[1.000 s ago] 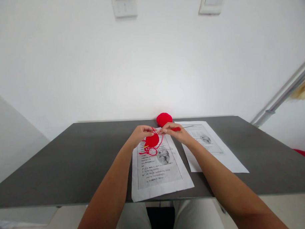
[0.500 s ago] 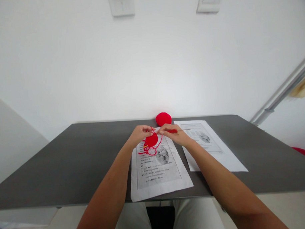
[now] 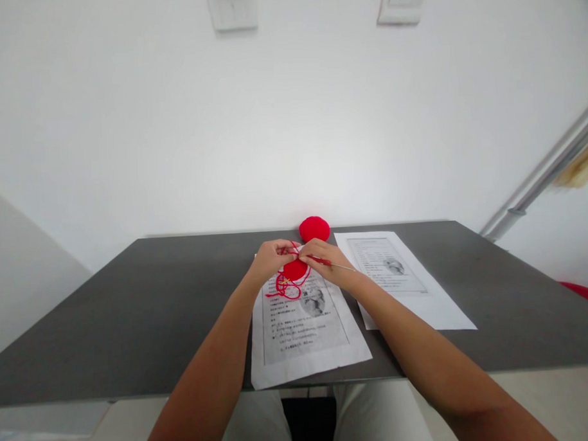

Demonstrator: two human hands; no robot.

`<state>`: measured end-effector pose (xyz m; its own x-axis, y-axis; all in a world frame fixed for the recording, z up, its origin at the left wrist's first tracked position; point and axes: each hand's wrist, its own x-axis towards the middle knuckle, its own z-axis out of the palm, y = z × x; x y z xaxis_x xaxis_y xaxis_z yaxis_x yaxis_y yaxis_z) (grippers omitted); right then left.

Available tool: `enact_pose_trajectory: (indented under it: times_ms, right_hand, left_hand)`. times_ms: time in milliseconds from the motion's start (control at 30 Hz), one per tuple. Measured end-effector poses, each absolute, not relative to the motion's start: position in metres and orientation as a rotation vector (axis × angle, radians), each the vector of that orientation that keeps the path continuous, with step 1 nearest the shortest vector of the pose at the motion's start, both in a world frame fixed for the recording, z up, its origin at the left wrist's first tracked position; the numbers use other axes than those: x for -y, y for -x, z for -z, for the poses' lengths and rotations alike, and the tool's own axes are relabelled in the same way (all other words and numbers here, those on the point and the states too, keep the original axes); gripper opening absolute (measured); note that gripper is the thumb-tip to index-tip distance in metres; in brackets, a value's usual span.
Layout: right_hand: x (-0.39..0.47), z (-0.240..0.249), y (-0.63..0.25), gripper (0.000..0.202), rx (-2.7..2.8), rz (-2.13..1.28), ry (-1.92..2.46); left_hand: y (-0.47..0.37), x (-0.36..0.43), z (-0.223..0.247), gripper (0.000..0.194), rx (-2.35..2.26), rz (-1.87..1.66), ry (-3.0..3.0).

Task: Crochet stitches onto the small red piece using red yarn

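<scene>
My left hand (image 3: 272, 258) is closed on a round red crochet piece (image 3: 296, 270), pinching it by its upper edge, with red yarn running over the fingers. My right hand (image 3: 327, 256) grips a crochet hook (image 3: 342, 266) with a red handle; its metal shaft sticks out to the right, across the wrist. The fingertips of both hands meet at the piece's top edge, where the hook's working end is hidden. Below the piece hang loops of red yarn (image 3: 291, 295), and a small yellow marker (image 3: 285, 282) shows among them.
Under the hands lies a printed sheet (image 3: 303, 358) on the dark table (image 3: 157, 315). A second printed sheet (image 3: 422, 306) is to the right. A red ball of yarn (image 3: 314, 229) rests at the back edge against the white wall (image 3: 290, 118).
My right hand has moved slightly left, closer to my left hand. The hook has tilted, so its shaft now slants down to the right. The crochet piece has shifted a little to the right.
</scene>
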<state>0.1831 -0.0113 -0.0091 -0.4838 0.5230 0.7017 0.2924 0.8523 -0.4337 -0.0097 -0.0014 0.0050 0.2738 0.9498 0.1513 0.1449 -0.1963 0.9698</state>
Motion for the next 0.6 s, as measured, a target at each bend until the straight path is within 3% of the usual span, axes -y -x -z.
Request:
enact_pose_trajectory:
  times_ms: [133,600]
  right_hand:
    - [0.009,0.012,-0.184,0.01,2.109,-0.205,0.6]
    - [0.006,0.021,-0.186,0.014,2.143,0.028,0.571]
  left_hand:
    - [0.009,0.002,-0.007,0.037,-1.033,-1.082,-1.49]
    - [0.0,0.003,-0.002,0.037,-0.744,-1.028,-0.928]
